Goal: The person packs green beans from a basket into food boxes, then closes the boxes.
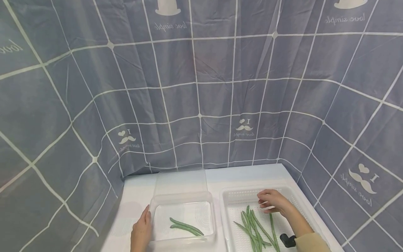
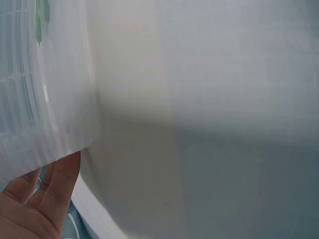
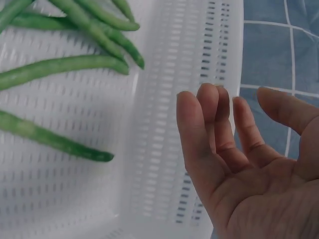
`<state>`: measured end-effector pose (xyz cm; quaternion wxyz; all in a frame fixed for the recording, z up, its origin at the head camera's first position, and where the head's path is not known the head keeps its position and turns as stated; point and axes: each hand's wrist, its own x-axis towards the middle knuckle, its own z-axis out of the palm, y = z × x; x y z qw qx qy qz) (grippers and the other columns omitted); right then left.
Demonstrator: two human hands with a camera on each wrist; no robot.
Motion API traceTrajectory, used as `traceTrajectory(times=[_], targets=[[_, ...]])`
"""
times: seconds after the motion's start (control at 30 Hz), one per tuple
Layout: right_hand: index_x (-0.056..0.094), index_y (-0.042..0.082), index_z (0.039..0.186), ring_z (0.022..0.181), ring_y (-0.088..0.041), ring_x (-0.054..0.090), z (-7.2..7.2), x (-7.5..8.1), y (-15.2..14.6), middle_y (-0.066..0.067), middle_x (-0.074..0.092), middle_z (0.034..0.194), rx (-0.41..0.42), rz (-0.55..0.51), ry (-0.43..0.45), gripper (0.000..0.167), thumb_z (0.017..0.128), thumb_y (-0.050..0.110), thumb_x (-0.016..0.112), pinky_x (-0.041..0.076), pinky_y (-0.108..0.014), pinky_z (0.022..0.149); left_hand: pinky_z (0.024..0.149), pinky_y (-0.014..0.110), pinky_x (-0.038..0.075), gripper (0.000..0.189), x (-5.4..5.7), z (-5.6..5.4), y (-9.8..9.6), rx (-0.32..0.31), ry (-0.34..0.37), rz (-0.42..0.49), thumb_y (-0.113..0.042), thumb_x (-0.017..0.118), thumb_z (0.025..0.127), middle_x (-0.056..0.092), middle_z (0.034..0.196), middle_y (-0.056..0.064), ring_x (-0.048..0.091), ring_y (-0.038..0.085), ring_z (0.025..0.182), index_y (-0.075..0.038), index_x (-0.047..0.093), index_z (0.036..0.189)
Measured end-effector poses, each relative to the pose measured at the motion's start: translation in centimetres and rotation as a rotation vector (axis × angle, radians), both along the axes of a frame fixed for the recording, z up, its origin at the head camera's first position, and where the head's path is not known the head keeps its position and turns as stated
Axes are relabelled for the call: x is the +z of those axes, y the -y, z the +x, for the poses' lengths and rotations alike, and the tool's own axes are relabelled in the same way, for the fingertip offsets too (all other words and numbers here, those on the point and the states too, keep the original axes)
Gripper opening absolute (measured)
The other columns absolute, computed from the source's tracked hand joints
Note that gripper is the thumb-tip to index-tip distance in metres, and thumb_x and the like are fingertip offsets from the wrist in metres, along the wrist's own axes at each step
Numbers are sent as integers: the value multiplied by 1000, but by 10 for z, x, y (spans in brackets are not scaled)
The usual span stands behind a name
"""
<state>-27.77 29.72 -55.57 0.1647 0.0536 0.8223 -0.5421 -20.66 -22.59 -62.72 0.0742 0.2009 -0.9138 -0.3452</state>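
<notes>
Green beans (image 1: 249,221) lie in a basket (image 1: 242,194) near the right hand (image 1: 273,201)

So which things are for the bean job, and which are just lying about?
Part of the job, it seems:
green beans
white slotted basket
clear plastic container with two beans inside
left hand, touching the container
right hand, above the basket

Just around, probably:
clear flat piece behind the container, maybe its lid
grey patterned curtain, hanging
</notes>
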Motion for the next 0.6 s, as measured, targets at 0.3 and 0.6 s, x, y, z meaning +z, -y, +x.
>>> traceTrajectory(times=[0.3,0.6], targets=[[62,-13,125,84,-25,76,1,-8,-14,-21,72,100,-53,100,10,36,104,16,62,67,-41,71,103,76,49,57,1,0,0,-1,14,-7,-38,27,117,53,150,33,58,60,129,-4,45,158],[63,-13,116,80,-26,75,8,-11,-20,-18,72,91,-72,146,16,31,101,14,63,67,-43,70,106,76,47,61,1,1,0,1,14,5,-42,23,117,51,152,32,56,59,132,-4,44,159]])
